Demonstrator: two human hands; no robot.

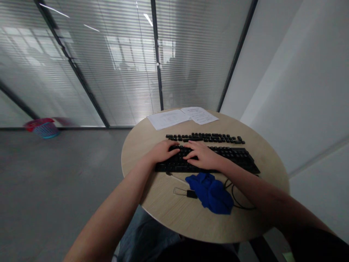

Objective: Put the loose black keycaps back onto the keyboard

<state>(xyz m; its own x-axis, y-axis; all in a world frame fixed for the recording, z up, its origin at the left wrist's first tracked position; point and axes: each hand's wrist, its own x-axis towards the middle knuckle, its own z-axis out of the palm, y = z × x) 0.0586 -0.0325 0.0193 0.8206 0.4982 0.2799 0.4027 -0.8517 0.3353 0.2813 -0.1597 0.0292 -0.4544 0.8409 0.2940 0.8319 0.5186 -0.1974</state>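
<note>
A black keyboard [234, 154] lies lengthwise across the round table, and both hands rest over its left half. My left hand [163, 150] is at the left end, thumb and fingers apart, fingertips on the board. Just right of it, my right hand [203, 154] has its fingers spread over the keys. Nothing shows in either hand, though the spots under the fingertips are hidden. Loose black keycaps [215, 137] stand in rows behind the keyboard. In front of it lie a crumpled blue cloth [211, 193] and a keycap puller [191, 194] with wire loops.
Printed sheets [170, 119] lie at the far side of the wooden table [169, 214]. A thin white-handled tool [177, 177] reaches toward the cloth, and a black cable [242, 208] curls at its right. A blue and red basket [46, 129] stands on the floor at left.
</note>
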